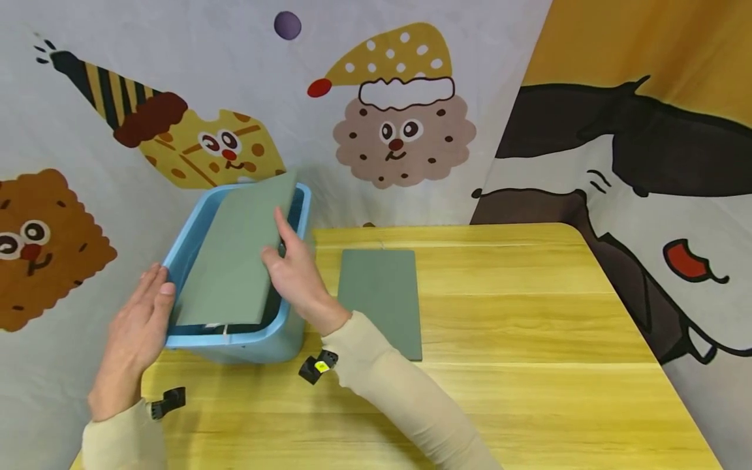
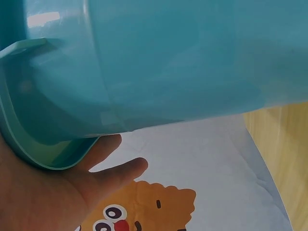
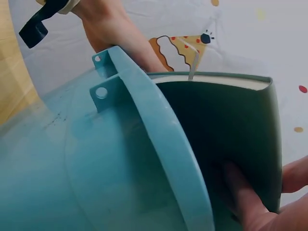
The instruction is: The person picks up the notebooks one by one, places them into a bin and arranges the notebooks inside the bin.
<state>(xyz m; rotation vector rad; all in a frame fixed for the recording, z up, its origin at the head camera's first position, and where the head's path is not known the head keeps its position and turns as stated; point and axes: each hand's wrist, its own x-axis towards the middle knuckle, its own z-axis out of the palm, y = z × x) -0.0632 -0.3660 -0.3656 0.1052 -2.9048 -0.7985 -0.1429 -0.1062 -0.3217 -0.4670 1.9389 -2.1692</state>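
Nearest the camera, two cream sleeves (image 1: 405, 385) are seen crossing the yellow wooden surface (image 1: 529, 365), each with a small black clip at the wrist. The left hand (image 1: 136, 326) is laid flat against the near left rim of the light blue bin (image 1: 235, 346), its fingers straight and nothing gripped; in the left wrist view the palm and thumb are seen pressed under the bin's lip.

The bin stands at the near left edge of the surface. A green book (image 1: 241, 251) is held inside it, tilted, with its lower edge down in the bin and its upper edge raised above the far rim. The right hand (image 1: 296, 274) is closed on the book's right edge: the thumb is laid on the cover and the fingers are curled behind it. In the right wrist view those fingers (image 3: 240, 197) are seen on the dark inner side of the book, just inside the bin's wall, and pale page edges are shown along the top.

A second green book (image 1: 382, 297) lies flat on the surface just to the right of the bin, apart from it, partly overlapped by the right sleeve.

Farther back, a cloth backdrop (image 1: 405, 111) printed with cartoon biscuit faces in party hats is hung behind the surface.
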